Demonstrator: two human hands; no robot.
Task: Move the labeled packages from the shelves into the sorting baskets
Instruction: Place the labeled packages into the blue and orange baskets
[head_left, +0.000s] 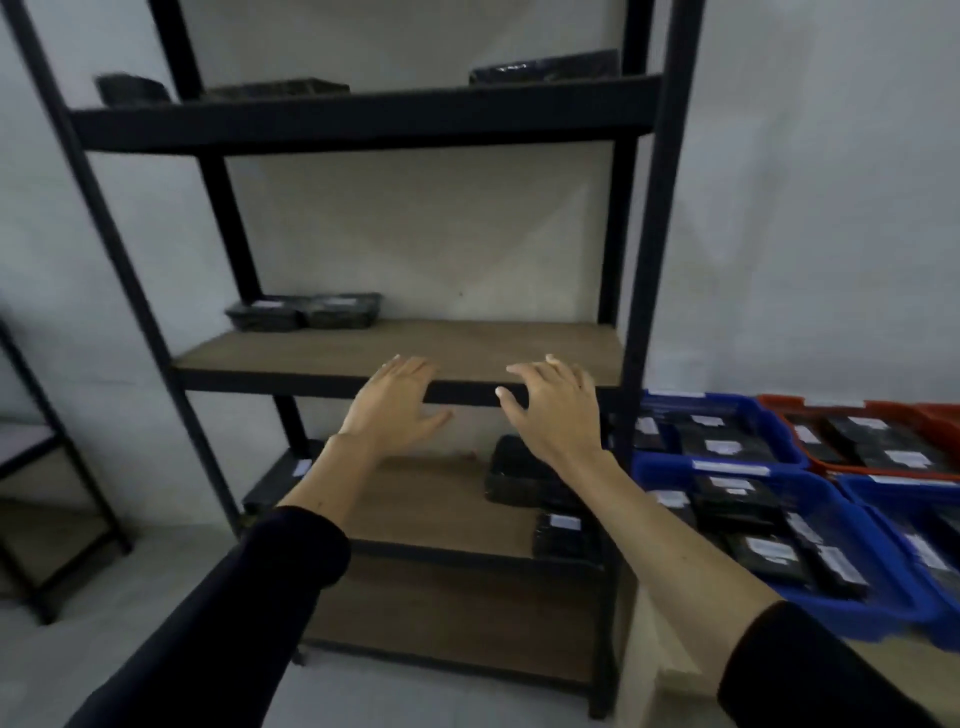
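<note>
Hands, left (397, 402) and right (553, 410), spread wide, empty, before shelf (311, 353); package (519, 467) partly hidden behind right wrist.

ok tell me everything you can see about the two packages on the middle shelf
The two packages are flat, dark and look wrapped in glossy plastic film. They lie side by side and seem to touch, at the back left of the middle shelf, a brown wood-look board in a black metal frame. Each has a small pale label on top; the print is too blurred to read. Neither hand touches them: the left hand and right hand are at the shelf's front edge, fingers spread, holding nothing.
</note>
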